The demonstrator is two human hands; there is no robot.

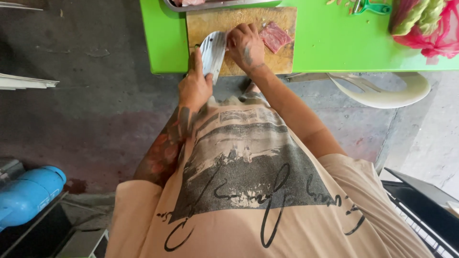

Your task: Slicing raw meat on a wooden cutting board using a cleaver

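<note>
While the left hand (195, 86) wraps its fingers tight around the handle of a cleaver (213, 52), the blade lies over the wooden board (239, 21) on the green table (330, 43). The right hand (245, 45), fingers curled together, presses down on the board beside a red meat slab (275, 36).

A bright green table (330, 43) bears a brown wooden cutting board (239, 19) with red meat (274, 36).
</note>
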